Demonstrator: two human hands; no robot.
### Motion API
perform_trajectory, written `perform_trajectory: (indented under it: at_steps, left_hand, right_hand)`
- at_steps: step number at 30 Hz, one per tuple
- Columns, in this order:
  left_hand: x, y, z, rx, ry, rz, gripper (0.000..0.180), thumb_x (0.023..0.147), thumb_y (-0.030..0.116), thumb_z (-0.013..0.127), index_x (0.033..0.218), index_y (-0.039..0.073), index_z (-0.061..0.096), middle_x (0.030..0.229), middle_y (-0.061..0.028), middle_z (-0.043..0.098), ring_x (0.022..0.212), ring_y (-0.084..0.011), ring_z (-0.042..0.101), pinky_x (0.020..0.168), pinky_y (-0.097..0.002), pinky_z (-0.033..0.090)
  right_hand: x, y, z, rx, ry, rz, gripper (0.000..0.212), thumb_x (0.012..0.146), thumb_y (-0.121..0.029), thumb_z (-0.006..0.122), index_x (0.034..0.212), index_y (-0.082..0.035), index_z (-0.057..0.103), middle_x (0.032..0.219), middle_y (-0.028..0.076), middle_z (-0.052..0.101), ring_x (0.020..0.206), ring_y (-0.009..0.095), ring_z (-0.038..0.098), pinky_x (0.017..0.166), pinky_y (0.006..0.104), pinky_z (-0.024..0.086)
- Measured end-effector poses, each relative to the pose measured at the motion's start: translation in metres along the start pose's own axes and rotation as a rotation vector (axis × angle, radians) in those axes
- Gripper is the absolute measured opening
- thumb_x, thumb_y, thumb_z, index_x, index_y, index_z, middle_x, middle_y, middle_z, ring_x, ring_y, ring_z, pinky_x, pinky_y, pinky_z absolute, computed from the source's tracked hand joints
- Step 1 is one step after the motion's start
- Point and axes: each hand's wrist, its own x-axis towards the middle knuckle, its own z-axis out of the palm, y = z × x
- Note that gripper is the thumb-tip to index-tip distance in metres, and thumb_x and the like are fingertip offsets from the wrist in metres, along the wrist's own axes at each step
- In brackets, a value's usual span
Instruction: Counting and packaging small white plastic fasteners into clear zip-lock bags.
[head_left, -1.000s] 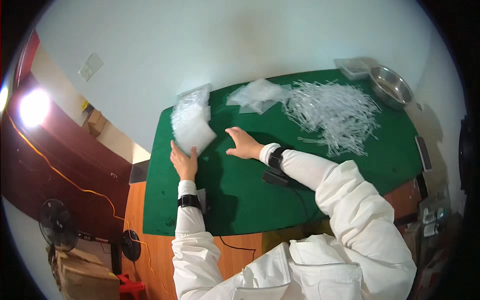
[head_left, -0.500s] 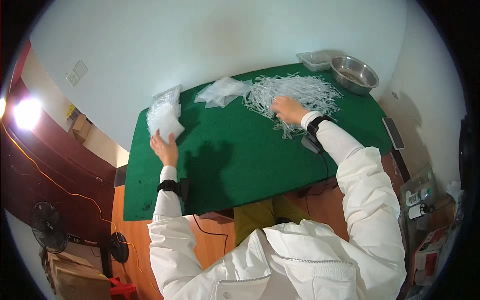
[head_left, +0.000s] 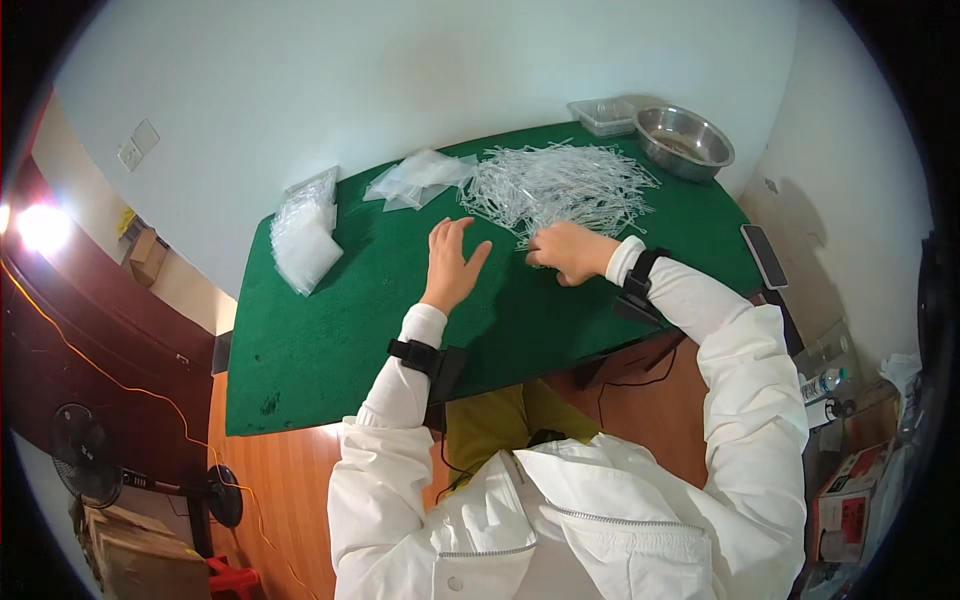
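Note:
A wide heap of thin, clear plastic sticks lies on the green-covered table. At its near edge my right hand has its fingers curled downward and closed; what they hold, if anything, is hidden. To its left, my left hand hovers over the green cover, palm partly turned inward, thumb and fingers apart and nothing in them. Beyond that hand, several flat clear plastic bags lie loosely overlapped. A fanned stack of similar clear bags rests at the table's left side.
At the far right stand a steel bowl and a clear plastic tray, close to the wall. A phone-like dark slab lies at the right edge. A black fan and a cardboard box are on the floor at left.
My left hand has left the fanned bag stack and moved right, toward the middle. My right hand has drawn nearer to me, from over the heap to its near edge.

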Motion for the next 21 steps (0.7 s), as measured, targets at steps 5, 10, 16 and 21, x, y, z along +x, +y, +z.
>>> perform_trajectory:
  at_steps: [5, 10, 16, 21]
  left_hand:
    - [-0.008, -0.019, 0.007, -0.048, 0.020, -0.053, 0.041, 0.078, 0.022, 0.064, 0.111, 0.002, 0.050, 0.107, -0.0146, 0.054, 0.109, -0.0325, 0.044, 0.094, -0.0412, 0.034]
    - [-0.009, -0.027, 0.010, -0.193, 0.022, -0.312, 0.037, 0.081, 0.021, 0.062, 0.112, 0.005, 0.051, 0.106, -0.0087, 0.056, 0.105, -0.0244, 0.048, 0.089, -0.0369, 0.038]
    - [-0.011, -0.027, 0.009, -0.182, 0.032, -0.275, 0.035, 0.082, 0.021, 0.061, 0.112, 0.006, 0.052, 0.104, -0.0084, 0.058, 0.102, -0.0226, 0.050, 0.086, -0.0360, 0.040]
    - [-0.011, -0.024, 0.009, -0.211, 0.012, -0.303, 0.034, 0.082, 0.021, 0.060, 0.111, 0.005, 0.052, 0.103, -0.0090, 0.058, 0.100, -0.0231, 0.052, 0.083, -0.0356, 0.042]
  right_hand:
    - [0.017, 0.012, 0.007, -0.103, 0.086, -0.067, 0.032, 0.056, -0.010, 0.069, 0.086, -0.010, 0.057, 0.083, 0.007, 0.053, 0.085, 0.026, 0.055, 0.068, 0.0393, 0.044]
    - [0.029, 0.041, 0.024, -0.173, 0.158, -0.061, 0.028, 0.056, -0.010, 0.066, 0.082, -0.011, 0.054, 0.084, 0.006, 0.050, 0.081, 0.024, 0.053, 0.067, 0.0368, 0.043]
    - [0.046, 0.057, 0.036, -0.232, 0.210, -0.049, 0.018, 0.060, -0.011, 0.063, 0.076, -0.011, 0.056, 0.081, 0.005, 0.051, 0.080, 0.023, 0.053, 0.067, 0.0356, 0.041]
    - [0.057, 0.065, 0.046, -0.272, 0.263, 0.056, 0.014, 0.061, -0.014, 0.065, 0.073, -0.011, 0.058, 0.079, 0.005, 0.052, 0.082, 0.023, 0.054, 0.068, 0.0364, 0.042]
